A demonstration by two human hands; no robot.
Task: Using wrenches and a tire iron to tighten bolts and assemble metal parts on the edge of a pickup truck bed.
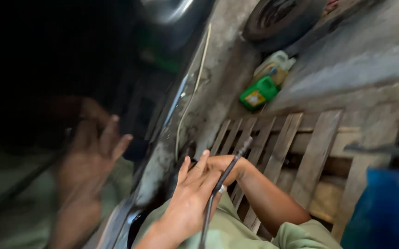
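The picture is blurred. My left hand [188, 196] is stretched out with its fingers straight, against the lower edge of a dark glossy vehicle panel [116, 69]. A thin dark rod [229, 168] runs up along its thumb side from the bottom of the frame. My right hand [227, 163] is curled around the rod's upper part, just beyond the left fingertips. Both arms wear green sleeves. The panel mirrors a hand on the left as a faint reflection [93, 152].
A wooden slatted pallet [310, 152] lies under my arms on a concrete floor. Beyond it stand a green jug [258, 92] and a pale yellowish jug [277, 64], with a tyre [278, 18] further back. A blue object [384, 207] is at the lower right.
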